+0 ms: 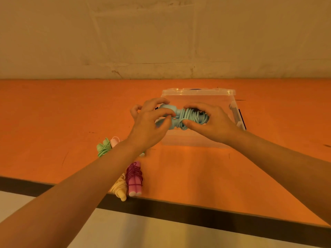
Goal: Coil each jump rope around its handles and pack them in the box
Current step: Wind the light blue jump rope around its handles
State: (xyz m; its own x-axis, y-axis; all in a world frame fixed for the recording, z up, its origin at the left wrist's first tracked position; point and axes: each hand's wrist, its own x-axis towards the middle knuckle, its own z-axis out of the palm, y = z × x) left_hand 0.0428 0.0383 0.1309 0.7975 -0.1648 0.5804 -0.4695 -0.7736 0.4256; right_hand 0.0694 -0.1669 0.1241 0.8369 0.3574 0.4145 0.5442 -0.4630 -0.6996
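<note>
We find the pale blue coiled jump rope (pixel 189 117) held above the clear plastic box (pixel 197 93), left hand (pixel 150 122) pinching its handles and right hand (pixel 213 122) gripping the coils, and advise lowering it level so no loop slips.

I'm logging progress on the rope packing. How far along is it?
Done: pink rope, yellow rope and green rope lie coiled on the table. In hand: left hand and right hand hold the coiled blue rope over the clear box. Left: boxing all four.
</note>
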